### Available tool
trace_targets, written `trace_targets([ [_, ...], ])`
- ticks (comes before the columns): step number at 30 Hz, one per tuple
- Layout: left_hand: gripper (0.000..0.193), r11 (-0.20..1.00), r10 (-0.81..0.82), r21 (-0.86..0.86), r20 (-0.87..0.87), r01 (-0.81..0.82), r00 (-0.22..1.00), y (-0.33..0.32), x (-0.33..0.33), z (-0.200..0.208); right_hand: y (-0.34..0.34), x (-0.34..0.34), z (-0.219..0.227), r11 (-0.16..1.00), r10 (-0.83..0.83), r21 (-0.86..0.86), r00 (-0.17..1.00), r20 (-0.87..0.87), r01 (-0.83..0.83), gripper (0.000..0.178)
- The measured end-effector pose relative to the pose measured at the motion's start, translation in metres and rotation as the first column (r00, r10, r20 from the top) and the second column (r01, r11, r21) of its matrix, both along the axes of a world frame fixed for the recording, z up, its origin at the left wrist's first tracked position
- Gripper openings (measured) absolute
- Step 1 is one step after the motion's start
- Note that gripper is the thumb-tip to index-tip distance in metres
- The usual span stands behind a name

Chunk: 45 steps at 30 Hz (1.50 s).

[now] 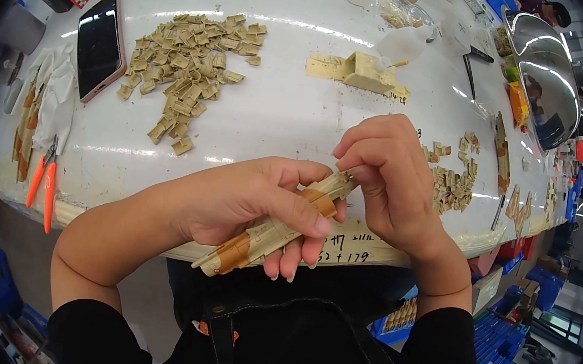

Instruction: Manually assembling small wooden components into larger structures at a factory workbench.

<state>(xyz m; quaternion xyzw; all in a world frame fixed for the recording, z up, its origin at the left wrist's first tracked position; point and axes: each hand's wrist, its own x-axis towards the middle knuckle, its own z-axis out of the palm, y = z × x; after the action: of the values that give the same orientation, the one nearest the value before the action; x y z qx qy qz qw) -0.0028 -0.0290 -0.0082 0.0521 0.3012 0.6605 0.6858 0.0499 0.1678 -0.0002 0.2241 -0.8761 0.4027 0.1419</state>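
My left hand is wrapped around a tan and brown camouflaged model aircraft fuselage, held tilted over the table's near edge. Its tail-like end points toward my lower left; the other end rises to the right. There my right hand is closed in a pinch at the tip. Whether a small part sits between those fingertips is hidden. Beyond my left hand lies a heap of small tan plastic parts. A smaller group of similar parts lies just right of my right hand.
A phone and orange-handled nippers lie at the left. Further back stand a tan block-shaped fixture and a white squeeze bottle. Black tweezers and a shiny dark visor-like panel are at the right. The table's near edge curves before me.
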Motion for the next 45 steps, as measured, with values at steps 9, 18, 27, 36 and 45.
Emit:
trace_targets([
  [9,0.029,0.997,-0.039,-0.081,-0.392,0.007,0.919,0.004,0.006,-0.01,0.006,0.003,0.01,0.952,-0.08,-0.274,0.974,0.214,0.139,0.012],
  [18,0.037,0.988,-0.049,-0.153,-0.286,0.005,0.957,0.005,0.007,0.01,0.006,0.003,0.008,0.986,0.003,-0.157,0.948,0.318,0.05,0.011],
  [27,0.032,0.993,-0.078,-0.111,-0.305,0.046,0.949,0.002,0.001,0.008,0.01,0.003,0.013,0.982,0.138,-0.172,0.918,0.371,-0.079,0.01],
  [36,0.034,0.995,-0.045,-0.096,-0.327,0.014,0.944,0.002,-0.001,0.005,0.009,0.002,0.014,0.997,0.07,-0.025,0.97,0.232,-0.066,0.012],
  [45,0.033,0.994,-0.018,-0.113,-0.161,-0.001,0.987,0.0,0.0,0.01,0.012,0.0,0.014,0.992,0.11,0.044,0.983,0.145,-0.118,0.01],
])
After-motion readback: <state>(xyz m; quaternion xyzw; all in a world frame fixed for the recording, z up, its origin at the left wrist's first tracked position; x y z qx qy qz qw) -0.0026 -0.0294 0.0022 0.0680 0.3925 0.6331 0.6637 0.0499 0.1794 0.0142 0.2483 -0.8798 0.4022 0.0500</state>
